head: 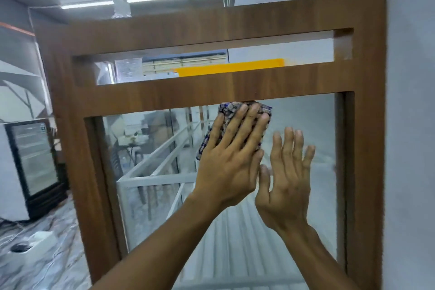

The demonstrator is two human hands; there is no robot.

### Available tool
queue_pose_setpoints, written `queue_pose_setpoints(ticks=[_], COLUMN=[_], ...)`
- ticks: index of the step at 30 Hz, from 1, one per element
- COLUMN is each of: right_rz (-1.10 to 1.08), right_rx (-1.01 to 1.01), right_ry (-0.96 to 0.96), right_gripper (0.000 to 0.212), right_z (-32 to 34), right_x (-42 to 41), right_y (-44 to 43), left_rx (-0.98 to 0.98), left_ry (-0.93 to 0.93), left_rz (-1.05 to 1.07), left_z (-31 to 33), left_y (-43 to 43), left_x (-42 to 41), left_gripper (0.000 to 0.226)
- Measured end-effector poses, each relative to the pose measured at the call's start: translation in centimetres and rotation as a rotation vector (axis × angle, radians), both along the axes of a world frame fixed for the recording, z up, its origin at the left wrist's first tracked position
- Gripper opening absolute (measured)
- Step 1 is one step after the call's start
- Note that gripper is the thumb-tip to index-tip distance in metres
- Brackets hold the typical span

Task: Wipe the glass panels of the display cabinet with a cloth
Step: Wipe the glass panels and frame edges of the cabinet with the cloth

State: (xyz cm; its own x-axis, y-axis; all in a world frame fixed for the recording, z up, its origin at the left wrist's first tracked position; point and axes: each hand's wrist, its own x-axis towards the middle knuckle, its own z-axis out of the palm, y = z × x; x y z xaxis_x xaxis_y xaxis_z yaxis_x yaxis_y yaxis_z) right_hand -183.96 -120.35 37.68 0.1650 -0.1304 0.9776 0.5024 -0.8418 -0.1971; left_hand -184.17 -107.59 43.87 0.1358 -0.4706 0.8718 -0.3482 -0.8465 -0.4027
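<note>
Cloth (226, 109) like this looks thin, soft and very light, so it should fold and bunch easily and slide over smooth glass unless it is pinned under a flat palm; a broad press over its middle seems a better hold than a pinch at one corner. It is a small rag with a dense blue, white and brownish print, lying flat against the large glass panel (317, 125) just under the top rail of the brown wooden frame (164, 92), right of the panel's centre. The left hand (233, 155) lies spread over it, fingers straight and pointing up, pressing it to the pane without curling round it. The right hand (287, 176) is just beside it, also released and flat, fingers apart, holding nothing; it appears to rest on the glass, though contact cannot be told for sure. The pane itself is stiff, slick and breakable, so I would judge that even, moderate pressure suits it. It is clear, showing white railings behind, with faint hazy reflections.
</note>
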Motion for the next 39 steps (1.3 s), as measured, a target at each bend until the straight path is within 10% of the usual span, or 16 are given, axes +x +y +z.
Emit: queue_pose_setpoints(ticks=[18,39], right_rz=[-0.118,-0.173], right_rx=[-0.172,-0.290], right_ry=[-0.005,-0.089], right_gripper=[0.066,0.064], right_z=[0.9,-0.2], right_x=[0.5,1.6], right_y=[10.7,3.6], left_rx=[-0.474,-0.311], left_ry=[-0.077,-0.083], left_rz=[0.120,0.113], left_z=[-3.3,-3.7], left_y=[15.4,5.9], left_x=[-0.2,1.4], left_gripper=[0.067,0.071])
